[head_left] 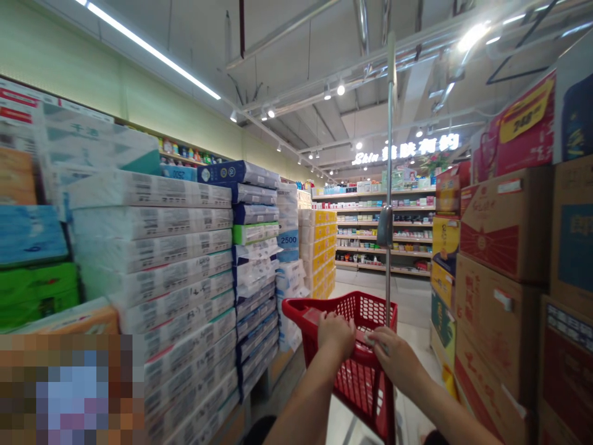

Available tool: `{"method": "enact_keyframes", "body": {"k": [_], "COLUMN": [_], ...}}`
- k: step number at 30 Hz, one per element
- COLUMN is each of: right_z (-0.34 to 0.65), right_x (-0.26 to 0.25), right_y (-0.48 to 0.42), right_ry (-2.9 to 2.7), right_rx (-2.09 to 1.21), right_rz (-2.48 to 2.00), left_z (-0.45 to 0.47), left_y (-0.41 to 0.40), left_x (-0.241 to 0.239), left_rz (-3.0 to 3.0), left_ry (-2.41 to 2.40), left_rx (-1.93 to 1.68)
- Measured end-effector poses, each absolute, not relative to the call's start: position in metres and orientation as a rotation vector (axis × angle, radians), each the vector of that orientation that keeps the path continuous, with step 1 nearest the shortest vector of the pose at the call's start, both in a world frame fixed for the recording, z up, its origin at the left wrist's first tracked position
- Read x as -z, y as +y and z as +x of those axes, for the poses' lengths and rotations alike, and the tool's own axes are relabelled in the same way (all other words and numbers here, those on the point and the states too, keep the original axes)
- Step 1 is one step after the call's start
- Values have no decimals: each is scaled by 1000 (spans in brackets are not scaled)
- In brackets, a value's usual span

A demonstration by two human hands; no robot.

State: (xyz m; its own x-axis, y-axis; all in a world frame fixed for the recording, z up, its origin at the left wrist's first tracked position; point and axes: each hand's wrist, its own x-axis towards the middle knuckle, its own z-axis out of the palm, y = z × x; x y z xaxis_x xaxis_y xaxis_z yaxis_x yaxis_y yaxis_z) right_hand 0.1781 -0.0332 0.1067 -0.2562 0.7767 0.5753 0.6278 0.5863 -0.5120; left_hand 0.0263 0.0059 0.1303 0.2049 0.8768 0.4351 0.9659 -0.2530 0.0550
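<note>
In front of me is a red plastic shopping cart [356, 377] with a perforated basket. My left hand [336, 335] is closed over the cart's near handle bar, knuckles up. My right hand [388, 347] rests at the right part of the same bar with its fingers bent round it. A small whitish spot shows at its fingertips, too small to make out. Just beyond that hand, a tall metal pole [389, 185] rises from the cart's right side. The basket's inside is partly hidden by my hands.
Stacked white paper packs [185, 247] and blue packs [257, 296] line the left. Cardboard boxes [491, 321] are piled close on the right. Between them, the aisle floor [359, 281] leads to stocked shelves [375, 228]. Yellow-and-white cartons [319, 247] stand farther along the left.
</note>
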Motion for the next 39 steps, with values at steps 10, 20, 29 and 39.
{"method": "enact_keyframes", "body": {"k": [10, 20, 29, 39], "right_z": [182, 198, 198, 192], "right_x": [-102, -90, -95, -100], "right_y": [-33, -26, -32, -43], "right_ry": [-2005, -2037, -2044, -2026], "right_rx": [-163, -27, -71, -80], "right_rz": [-1104, -1101, -1099, -1094], "left_z": [27, 31, 29, 31], "left_y": [6, 8, 8, 6], "left_x": [-129, -124, -126, -127], "left_rz": [-2236, -2309, -2326, -2309], "left_ry": [-1768, -1830, -1833, -1807], "left_rx": [571, 452, 480, 515]}}
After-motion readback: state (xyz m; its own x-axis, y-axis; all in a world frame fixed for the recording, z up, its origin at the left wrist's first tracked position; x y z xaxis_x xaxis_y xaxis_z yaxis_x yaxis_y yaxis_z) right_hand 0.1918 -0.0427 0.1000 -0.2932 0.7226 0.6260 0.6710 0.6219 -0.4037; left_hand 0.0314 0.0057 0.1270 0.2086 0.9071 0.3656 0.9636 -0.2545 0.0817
